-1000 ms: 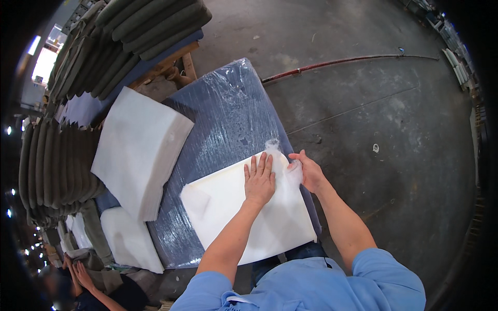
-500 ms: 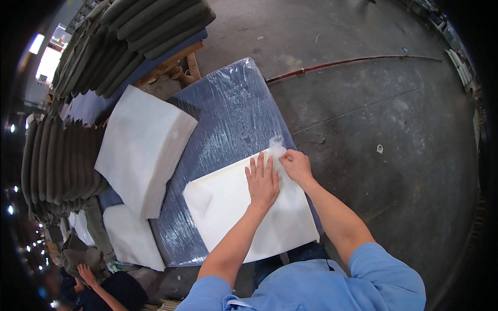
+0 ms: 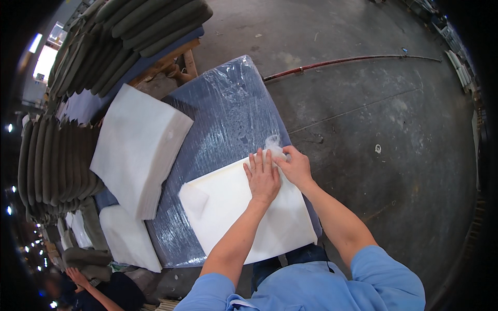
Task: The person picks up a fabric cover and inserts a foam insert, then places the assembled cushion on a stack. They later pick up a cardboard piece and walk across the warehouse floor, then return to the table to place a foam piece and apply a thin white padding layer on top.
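A white cushion pad [image 3: 249, 217] with a smooth face lies on a plastic-wrapped blue board [image 3: 207, 129]. My left hand [image 3: 263, 179] presses flat on the pad close to its far edge, fingers stretched and slightly spread. Beside it, my right hand [image 3: 295, 167] pinches white fluffy wadding [image 3: 273, 142] at the pad's far right corner, thumb toward the left hand. Its fingertips are partly hidden in the wadding. At the pad's left corner, a flap of fluffy white wadding [image 3: 195, 200] is folded over onto the face.
A thick stack of white wadding sheets [image 3: 137, 140] sits at the left, with a single white pad [image 3: 127, 236] below it. Dark grey cushions [image 3: 59, 160] are piled farther left and behind. Another person's hand [image 3: 78, 277] shows at lower left. A red pole [image 3: 311, 67] lies on the floor.
My right hand has shifted slightly left and its fingers have closed nearer the pad's corner. My left hand stays flat in place. The other person's hand has moved a little left.
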{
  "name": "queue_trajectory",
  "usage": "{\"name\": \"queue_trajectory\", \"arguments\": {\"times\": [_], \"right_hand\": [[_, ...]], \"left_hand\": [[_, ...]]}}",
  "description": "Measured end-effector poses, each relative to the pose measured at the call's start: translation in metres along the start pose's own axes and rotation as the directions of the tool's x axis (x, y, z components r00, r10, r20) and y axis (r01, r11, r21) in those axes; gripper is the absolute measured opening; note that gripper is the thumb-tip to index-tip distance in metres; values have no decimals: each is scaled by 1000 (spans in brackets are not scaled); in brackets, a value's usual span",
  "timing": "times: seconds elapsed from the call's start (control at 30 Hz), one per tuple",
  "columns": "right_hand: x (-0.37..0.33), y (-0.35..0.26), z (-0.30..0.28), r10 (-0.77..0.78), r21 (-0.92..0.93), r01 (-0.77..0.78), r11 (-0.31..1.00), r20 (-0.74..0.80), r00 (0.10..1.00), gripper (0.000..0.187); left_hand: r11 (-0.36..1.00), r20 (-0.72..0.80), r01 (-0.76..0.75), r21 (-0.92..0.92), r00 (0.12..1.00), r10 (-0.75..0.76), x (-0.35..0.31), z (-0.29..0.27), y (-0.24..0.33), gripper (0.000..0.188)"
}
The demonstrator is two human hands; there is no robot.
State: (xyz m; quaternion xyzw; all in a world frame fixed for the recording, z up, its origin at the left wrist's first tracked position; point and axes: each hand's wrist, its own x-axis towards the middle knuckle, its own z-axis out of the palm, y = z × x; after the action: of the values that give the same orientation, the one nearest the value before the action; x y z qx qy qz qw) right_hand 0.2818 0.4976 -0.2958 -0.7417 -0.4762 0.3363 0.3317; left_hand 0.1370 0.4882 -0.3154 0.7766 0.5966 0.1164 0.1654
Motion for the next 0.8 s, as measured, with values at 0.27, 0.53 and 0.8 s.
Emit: {"name": "queue_trajectory", "arguments": {"times": [0.27, 0.53, 0.8], "right_hand": [[24, -5, 10, 24, 103, -22, 994, -21, 999, 21], [19, 7, 12, -14, 71, 26, 997, -168, 986, 24], [16, -21, -26, -521, -142, 537, 831, 139, 842, 22]], "left_hand": [[969, -87, 104, -223, 988, -126, 43, -4, -19, 32], [942, -115, -7, -337, 993, -34, 55, -22, -22, 28], [961, 86, -268, 62, 961, 262, 9, -7, -15, 72]]}}
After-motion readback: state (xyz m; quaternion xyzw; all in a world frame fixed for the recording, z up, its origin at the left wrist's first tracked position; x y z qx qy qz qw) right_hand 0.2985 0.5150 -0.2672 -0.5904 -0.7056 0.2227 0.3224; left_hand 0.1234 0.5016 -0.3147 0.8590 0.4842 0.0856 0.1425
